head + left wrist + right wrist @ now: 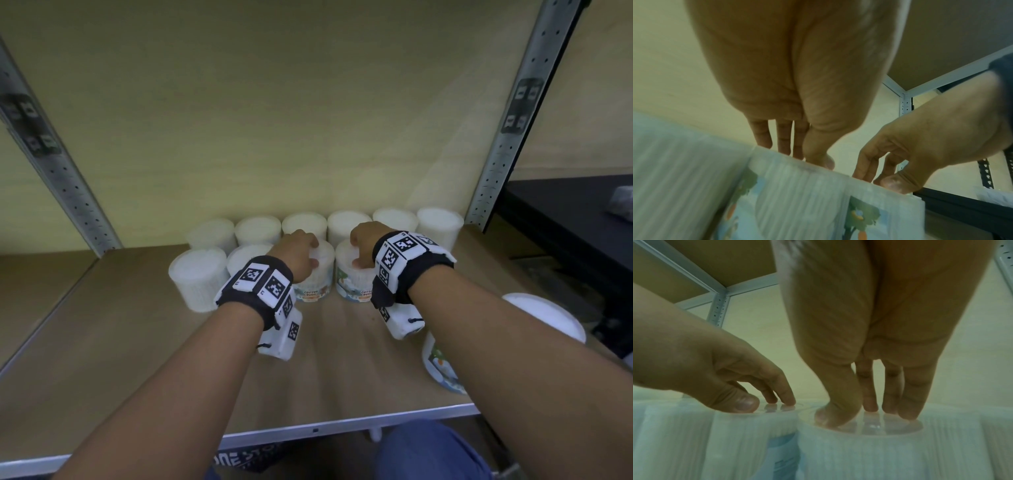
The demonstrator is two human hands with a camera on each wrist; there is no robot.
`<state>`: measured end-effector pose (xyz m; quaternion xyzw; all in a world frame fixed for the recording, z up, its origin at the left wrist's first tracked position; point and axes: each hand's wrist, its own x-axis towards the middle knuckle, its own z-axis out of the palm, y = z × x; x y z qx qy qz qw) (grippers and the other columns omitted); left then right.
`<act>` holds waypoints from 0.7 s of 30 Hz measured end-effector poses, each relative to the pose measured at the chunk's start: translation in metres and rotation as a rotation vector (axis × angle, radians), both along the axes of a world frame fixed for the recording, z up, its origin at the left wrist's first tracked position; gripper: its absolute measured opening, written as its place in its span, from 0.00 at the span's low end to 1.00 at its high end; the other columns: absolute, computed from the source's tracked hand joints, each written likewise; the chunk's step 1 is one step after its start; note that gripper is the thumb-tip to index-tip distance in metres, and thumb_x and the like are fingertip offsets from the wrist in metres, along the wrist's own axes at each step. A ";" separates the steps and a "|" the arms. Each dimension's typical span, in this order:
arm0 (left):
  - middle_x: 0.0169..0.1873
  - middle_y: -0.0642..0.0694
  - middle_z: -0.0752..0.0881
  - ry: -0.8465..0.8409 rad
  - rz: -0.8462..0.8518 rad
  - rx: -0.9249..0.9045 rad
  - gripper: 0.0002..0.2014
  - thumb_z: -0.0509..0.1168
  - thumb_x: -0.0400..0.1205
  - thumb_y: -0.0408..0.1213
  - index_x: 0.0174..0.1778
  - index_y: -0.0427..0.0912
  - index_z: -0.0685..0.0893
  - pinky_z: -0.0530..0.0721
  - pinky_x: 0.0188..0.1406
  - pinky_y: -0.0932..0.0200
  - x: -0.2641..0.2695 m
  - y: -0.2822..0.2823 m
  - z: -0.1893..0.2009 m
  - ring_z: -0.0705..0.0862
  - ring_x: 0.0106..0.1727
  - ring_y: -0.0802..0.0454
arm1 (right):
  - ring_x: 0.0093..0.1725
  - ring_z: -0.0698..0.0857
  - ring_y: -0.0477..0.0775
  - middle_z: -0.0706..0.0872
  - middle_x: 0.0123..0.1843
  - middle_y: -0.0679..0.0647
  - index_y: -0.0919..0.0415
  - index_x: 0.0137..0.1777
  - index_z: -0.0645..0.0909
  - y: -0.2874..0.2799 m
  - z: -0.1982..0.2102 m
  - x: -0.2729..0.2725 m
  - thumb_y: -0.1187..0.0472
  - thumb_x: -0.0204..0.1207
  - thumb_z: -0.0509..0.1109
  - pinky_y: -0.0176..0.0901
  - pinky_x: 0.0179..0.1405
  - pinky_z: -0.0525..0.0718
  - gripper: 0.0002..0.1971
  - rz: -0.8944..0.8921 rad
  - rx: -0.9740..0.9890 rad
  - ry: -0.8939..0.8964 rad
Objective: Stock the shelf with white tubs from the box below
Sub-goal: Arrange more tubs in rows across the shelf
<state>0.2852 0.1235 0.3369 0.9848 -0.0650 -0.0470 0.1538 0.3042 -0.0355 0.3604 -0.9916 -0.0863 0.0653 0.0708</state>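
Note:
White cotton-bud tubs stand in two rows on the wooden shelf (137, 342). My left hand (301, 255) rests with its thumb and fingertips on the lid of one front-row tub (317, 284). My right hand (363, 243) does the same on the tub beside it (354, 284). The right wrist view shows the right hand (865, 407) pressing its tub's lid (869, 428), and the left hand (766, 400) touching the neighbouring lid (756, 412). Both tubs stand upright on the board, side by side. Neither hand wraps a tub's side.
The back row of tubs (349, 224) lines the rear wall, and two more (198, 277) stand front left. Another tub (442, 363) sits near the front edge under my right forearm. Metal uprights (507, 144) frame the bay. A printed box (253, 459) shows below.

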 end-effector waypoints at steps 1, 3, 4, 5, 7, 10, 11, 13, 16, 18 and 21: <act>0.74 0.41 0.71 -0.003 0.000 -0.002 0.24 0.64 0.83 0.38 0.76 0.41 0.70 0.70 0.75 0.48 0.000 0.000 0.000 0.71 0.75 0.43 | 0.69 0.80 0.62 0.80 0.70 0.61 0.62 0.70 0.77 -0.001 -0.002 0.002 0.57 0.73 0.75 0.49 0.64 0.79 0.25 -0.007 -0.016 0.009; 0.74 0.41 0.71 -0.005 0.000 -0.005 0.24 0.64 0.83 0.38 0.76 0.41 0.70 0.70 0.75 0.47 0.000 0.000 0.000 0.71 0.75 0.43 | 0.68 0.81 0.62 0.81 0.69 0.61 0.62 0.69 0.78 -0.003 -0.003 -0.001 0.56 0.73 0.75 0.48 0.63 0.79 0.25 0.016 -0.025 -0.013; 0.74 0.41 0.71 -0.005 -0.001 -0.006 0.24 0.64 0.83 0.38 0.76 0.41 0.70 0.70 0.75 0.47 0.000 0.000 -0.001 0.70 0.75 0.42 | 0.68 0.81 0.61 0.81 0.69 0.61 0.62 0.69 0.77 -0.003 -0.001 -0.001 0.55 0.73 0.75 0.48 0.63 0.79 0.25 0.020 -0.014 -0.010; 0.74 0.41 0.71 -0.006 -0.004 -0.006 0.24 0.64 0.83 0.38 0.76 0.41 0.70 0.70 0.75 0.47 -0.001 0.001 -0.001 0.70 0.75 0.42 | 0.68 0.81 0.61 0.81 0.69 0.60 0.62 0.70 0.77 -0.002 -0.001 0.001 0.55 0.73 0.75 0.47 0.64 0.79 0.26 0.012 -0.027 0.008; 0.74 0.40 0.71 -0.006 -0.007 -0.004 0.24 0.63 0.83 0.38 0.76 0.40 0.70 0.70 0.75 0.47 -0.001 0.001 -0.001 0.70 0.75 0.42 | 0.70 0.80 0.58 0.80 0.71 0.60 0.64 0.71 0.76 0.001 0.004 0.002 0.55 0.75 0.74 0.43 0.65 0.78 0.26 0.013 -0.022 0.068; 0.74 0.40 0.71 0.001 -0.010 0.008 0.24 0.63 0.84 0.39 0.76 0.41 0.69 0.70 0.74 0.46 -0.001 0.002 0.000 0.70 0.75 0.41 | 0.69 0.80 0.58 0.80 0.71 0.60 0.64 0.71 0.77 0.001 0.003 0.003 0.54 0.75 0.74 0.43 0.65 0.78 0.26 0.015 -0.046 0.058; 0.74 0.40 0.70 0.004 -0.011 0.014 0.24 0.63 0.84 0.39 0.76 0.41 0.69 0.70 0.74 0.47 -0.002 0.001 0.000 0.70 0.75 0.41 | 0.69 0.80 0.59 0.80 0.70 0.60 0.63 0.70 0.77 0.000 0.001 0.003 0.54 0.74 0.75 0.45 0.64 0.79 0.26 0.026 -0.074 0.034; 0.74 0.40 0.70 0.008 -0.015 0.026 0.24 0.63 0.84 0.39 0.77 0.41 0.69 0.71 0.74 0.47 -0.003 0.000 0.001 0.70 0.75 0.41 | 0.68 0.81 0.61 0.81 0.69 0.60 0.62 0.69 0.78 -0.001 0.000 -0.003 0.54 0.72 0.75 0.48 0.64 0.79 0.26 0.022 -0.046 -0.011; 0.74 0.40 0.70 0.009 -0.019 0.034 0.24 0.63 0.84 0.39 0.77 0.41 0.69 0.71 0.74 0.47 -0.006 0.000 0.004 0.70 0.75 0.41 | 0.69 0.80 0.60 0.80 0.70 0.60 0.63 0.71 0.77 0.001 0.004 -0.003 0.53 0.74 0.74 0.46 0.65 0.78 0.27 0.002 -0.029 0.048; 0.74 0.41 0.70 0.013 -0.027 0.030 0.24 0.64 0.83 0.39 0.76 0.41 0.70 0.71 0.74 0.49 -0.010 0.001 0.006 0.71 0.74 0.42 | 0.71 0.79 0.57 0.79 0.72 0.59 0.64 0.72 0.75 0.002 0.007 -0.009 0.52 0.76 0.72 0.43 0.67 0.77 0.27 0.001 -0.014 0.095; 0.73 0.41 0.71 0.026 -0.047 0.022 0.24 0.65 0.83 0.38 0.76 0.42 0.70 0.71 0.72 0.52 -0.019 0.002 0.010 0.72 0.73 0.43 | 0.69 0.80 0.60 0.81 0.69 0.60 0.62 0.70 0.77 -0.002 0.006 -0.021 0.54 0.73 0.75 0.48 0.65 0.79 0.26 0.035 -0.043 0.036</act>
